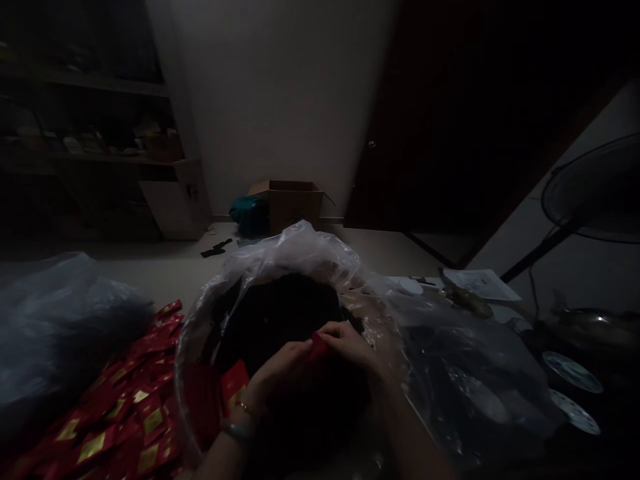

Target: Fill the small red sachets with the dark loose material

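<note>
Pinching a small red packet (318, 347), the left hand (280, 373) and right hand (350, 347) grip it tight with their fingertips. It tilts a bit sideways, just over dark crumbly stuff (275, 313) inside a big clear plastic bag (295, 257).

- The left hand (277, 373) is bare, with two things worn on the wrist.
- One is a thin gold bracelet (245, 408).
- The other is a thicker bangle (236, 430) of pale grey-green colour, maybe stone.
- The right hand (350, 347) is bare too.
</note>
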Action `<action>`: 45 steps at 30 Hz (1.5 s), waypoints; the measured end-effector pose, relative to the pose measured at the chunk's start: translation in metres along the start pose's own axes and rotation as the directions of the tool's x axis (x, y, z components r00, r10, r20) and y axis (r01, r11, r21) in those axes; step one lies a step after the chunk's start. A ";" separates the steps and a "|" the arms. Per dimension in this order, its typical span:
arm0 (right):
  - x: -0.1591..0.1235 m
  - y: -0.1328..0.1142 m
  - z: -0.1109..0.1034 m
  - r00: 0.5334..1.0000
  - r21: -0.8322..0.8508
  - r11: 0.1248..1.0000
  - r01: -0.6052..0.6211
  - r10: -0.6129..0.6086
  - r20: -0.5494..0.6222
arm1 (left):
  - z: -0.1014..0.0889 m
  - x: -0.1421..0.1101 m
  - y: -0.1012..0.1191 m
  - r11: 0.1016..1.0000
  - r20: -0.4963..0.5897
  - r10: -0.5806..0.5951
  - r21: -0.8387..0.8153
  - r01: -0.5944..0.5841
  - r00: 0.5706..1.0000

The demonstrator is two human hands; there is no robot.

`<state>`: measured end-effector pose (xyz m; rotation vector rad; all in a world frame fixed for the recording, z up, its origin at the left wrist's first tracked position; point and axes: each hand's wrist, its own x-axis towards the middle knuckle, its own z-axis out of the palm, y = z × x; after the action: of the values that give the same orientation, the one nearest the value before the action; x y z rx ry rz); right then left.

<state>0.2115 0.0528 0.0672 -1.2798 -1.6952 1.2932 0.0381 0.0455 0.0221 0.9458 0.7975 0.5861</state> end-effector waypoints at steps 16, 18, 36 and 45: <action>0.000 0.012 0.005 0.982 -0.282 0.960 0.000 0.054 0.183 | 0.001 -0.003 -0.001 0.988 -0.002 0.000 0.154 0.000 1.000; 0.000 0.011 0.002 0.991 -0.291 0.957 -0.016 0.053 0.120 | 0.001 -0.002 -0.002 0.989 -0.029 -0.006 0.148 0.010 1.000; -0.010 -0.021 -0.004 0.950 -0.307 0.922 0.236 -0.285 -0.124 | -0.002 -0.006 0.007 0.988 -0.184 0.152 0.066 -0.142 0.971; -0.005 -0.024 0.014 1.000 -0.579 0.815 0.007 0.000 0.012 | 0.002 -0.004 0.004 0.966 -0.149 0.055 0.257 -0.015 0.987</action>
<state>0.1933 0.0422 0.0863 -1.5982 -2.1980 0.7877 0.0373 0.0439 0.0279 1.1617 1.0147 0.6024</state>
